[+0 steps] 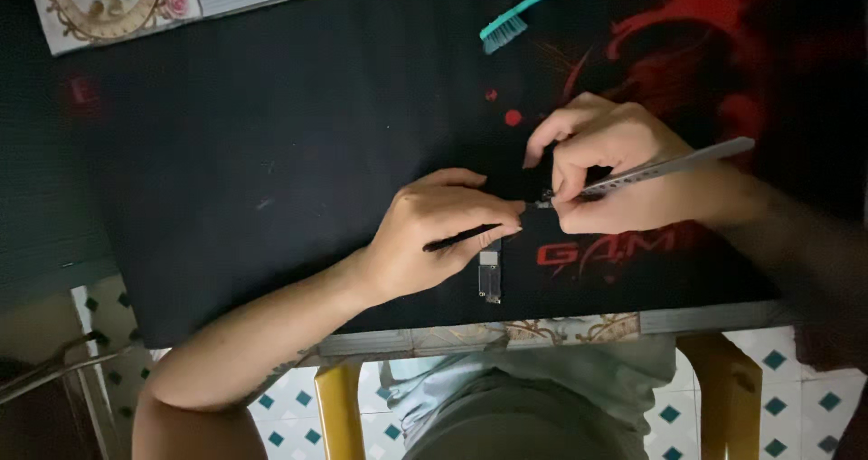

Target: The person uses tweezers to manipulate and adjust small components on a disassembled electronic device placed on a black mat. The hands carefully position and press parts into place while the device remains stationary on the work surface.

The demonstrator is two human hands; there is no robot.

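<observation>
- teal toothbrush (533,8) at top centre, on the black and red mat (271,153)
- patterned paper (108,4), upper left
- yellow chair frame (339,410), bottom

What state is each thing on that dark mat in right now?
Left hand: closed on a thin black tool, resting on the mat.
Right hand: pinching metal tweezers.
Small circuit board: flat on the mat, partly under the left hand.
Teal toothbrush: lying untouched.
</observation>
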